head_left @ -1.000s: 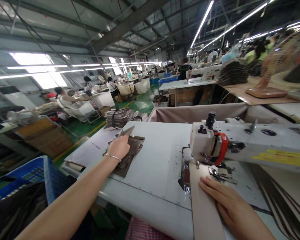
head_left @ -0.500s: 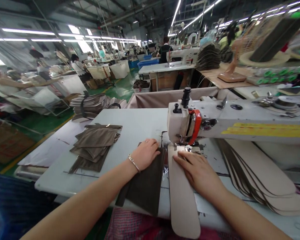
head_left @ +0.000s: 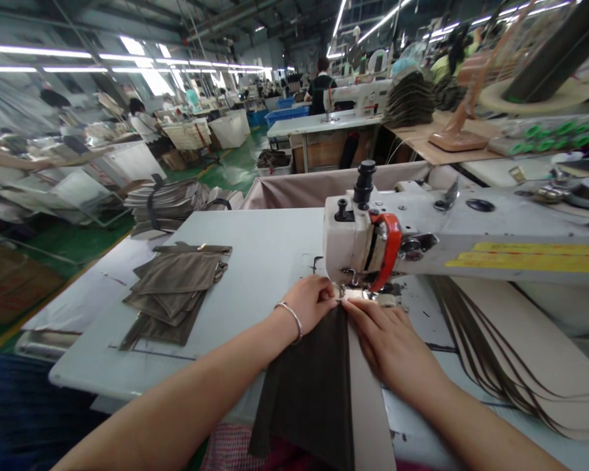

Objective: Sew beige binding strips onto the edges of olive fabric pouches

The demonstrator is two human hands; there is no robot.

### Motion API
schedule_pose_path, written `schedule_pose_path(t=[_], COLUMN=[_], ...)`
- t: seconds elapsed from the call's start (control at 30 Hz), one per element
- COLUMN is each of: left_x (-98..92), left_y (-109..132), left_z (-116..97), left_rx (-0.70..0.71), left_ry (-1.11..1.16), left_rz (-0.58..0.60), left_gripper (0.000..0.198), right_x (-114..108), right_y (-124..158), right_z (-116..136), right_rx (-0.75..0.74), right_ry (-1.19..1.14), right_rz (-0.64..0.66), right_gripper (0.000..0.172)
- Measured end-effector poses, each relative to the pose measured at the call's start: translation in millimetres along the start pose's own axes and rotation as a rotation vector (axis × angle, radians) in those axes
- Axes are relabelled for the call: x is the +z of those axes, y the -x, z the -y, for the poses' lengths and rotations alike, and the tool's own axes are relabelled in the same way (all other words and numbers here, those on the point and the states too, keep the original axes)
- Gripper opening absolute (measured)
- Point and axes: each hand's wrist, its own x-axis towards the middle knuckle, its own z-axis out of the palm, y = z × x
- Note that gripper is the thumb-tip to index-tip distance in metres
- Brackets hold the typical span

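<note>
A dark brown fabric panel (head_left: 319, 386) overlaps a long beige panel (head_left: 370, 405) with a rounded end, under the head of the sewing machine (head_left: 356, 235). My left hand (head_left: 311, 304) pinches the dark panel's top edge, thumb against the fingers, just in front of the presser foot. My right hand (head_left: 390, 333) lies over the beige panel with fingers stretched forward. Its fingertips press where the two panels meet, close to my left fingertips; the right thumb is hidden. The needle tip cannot be made out.
A pile of brown fabric pieces (head_left: 174, 288) lies on the table (head_left: 255, 229) at left. Fanned beige panels (head_left: 535, 340) rest under the machine arm at right. A tied stack (head_left: 161, 199) stands beyond the table's left edge. Other people work farther back.
The dark panel has moved right and now covers part of the beige panel. My left hand has shifted right to the presser foot, and both hands' fingertips have come close together.
</note>
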Motion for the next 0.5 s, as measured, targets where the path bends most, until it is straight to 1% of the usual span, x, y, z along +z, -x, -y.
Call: schedule_pose_path(t=[0.13,0.5], left_x=[6.7,11.0], left_y=[-7.0,-12.0], left_z=[-1.5,-5.8], left_rx=[-0.04,-0.097], left_ry=[-0.022,-0.08], left_rz=[-0.016,-0.088], left_gripper=[0.002,0.009], right_x=[0.1,-1.7], right_y=[-0.5,-1.1], right_z=[1.2,1.9], right_rx=[0.017,0.04], right_ry=[0.009,0.022], right_rz=[0.02,0.053], right_gripper=[0.055,0.056])
